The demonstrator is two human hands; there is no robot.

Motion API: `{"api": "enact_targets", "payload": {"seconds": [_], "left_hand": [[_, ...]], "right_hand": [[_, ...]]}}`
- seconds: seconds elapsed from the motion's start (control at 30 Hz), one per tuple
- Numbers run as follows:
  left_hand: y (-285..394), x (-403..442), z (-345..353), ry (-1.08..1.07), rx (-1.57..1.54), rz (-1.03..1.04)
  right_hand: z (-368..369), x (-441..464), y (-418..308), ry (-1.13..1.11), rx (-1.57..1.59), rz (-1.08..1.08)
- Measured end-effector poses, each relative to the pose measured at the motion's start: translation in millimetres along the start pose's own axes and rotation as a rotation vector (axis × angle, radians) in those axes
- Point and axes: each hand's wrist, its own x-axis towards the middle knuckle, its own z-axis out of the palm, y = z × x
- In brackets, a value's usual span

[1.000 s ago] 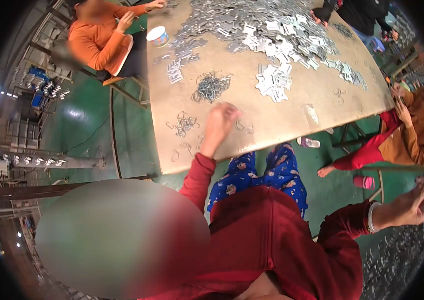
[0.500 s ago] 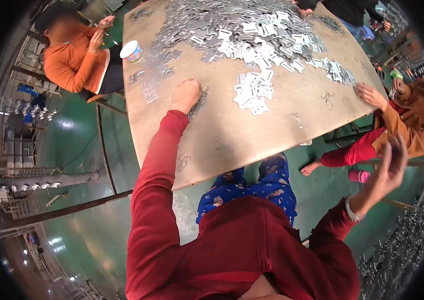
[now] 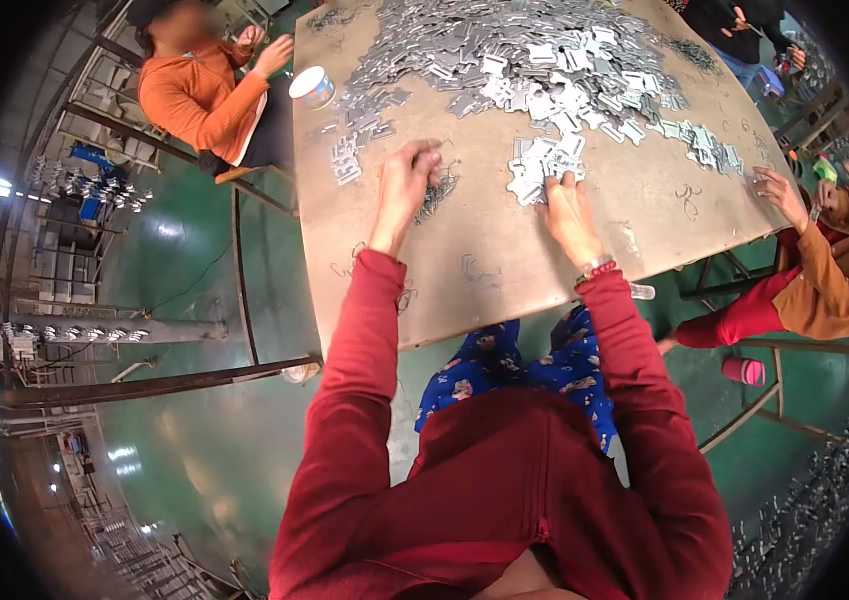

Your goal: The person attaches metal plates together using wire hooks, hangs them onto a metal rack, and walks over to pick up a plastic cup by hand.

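Observation:
My left hand (image 3: pixel 408 190) is over the table, its fingers curled together beside a small heap of thin dark wire hooks (image 3: pixel 437 197). Whatever it may be pinching is too small to make out. My right hand (image 3: pixel 573 220) reaches forward with fingers stretched out, the tips touching the near edge of a small pile of flat silvery metal plates (image 3: pixel 535 168). Behind that pile spreads a much larger heap of similar plates (image 3: pixel 515 50). More plates lie in a loose patch (image 3: pixel 347 160) to the left of my left hand.
A white tub (image 3: pixel 313 88) stands at the table's left edge, near a person in orange (image 3: pixel 200 95). On the right, a co-worker's hand (image 3: pixel 783 197) rests at the table edge. Loose wires (image 3: pixel 688 200) lie on the tabletop (image 3: pixel 535 270). A pink cup (image 3: pixel 743 370) is below right.
My right hand has come in from the far right, off the table, onto the small plate pile. My left hand has lifted off the wire heap and its fingers have loosened somewhat. The view has shifted.

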Motion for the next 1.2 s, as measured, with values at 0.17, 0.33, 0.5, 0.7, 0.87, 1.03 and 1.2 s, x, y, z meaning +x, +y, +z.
{"api": "enact_targets", "payload": {"seconds": [0.17,0.33,0.5,0.7,0.87,1.03,1.2], "left_hand": [[11,-51,17,-0.079,-0.511,-0.180],[27,-99,54,-0.294,-0.627,-0.152],[39,-119,87,-0.312,-0.644,-0.100],[36,-116,93,-0.364,-0.578,-0.124],[32,-116,93,-0.407,-0.576,-0.142],[42,-129,96,-0.323,-0.653,-0.167],[46,-144,100,-0.167,-0.629,-0.073]], "right_hand": [[2,-3,25,-0.036,-0.028,-0.094],[-63,-37,15,-0.018,0.609,0.244],[-71,-92,-4,0.122,1.608,0.475],[-67,-119,-28,0.251,1.666,0.483],[-70,-124,-42,0.312,1.656,0.434],[-64,-129,-48,0.375,1.632,0.402],[-58,-133,-44,0.244,1.500,0.355]]}}
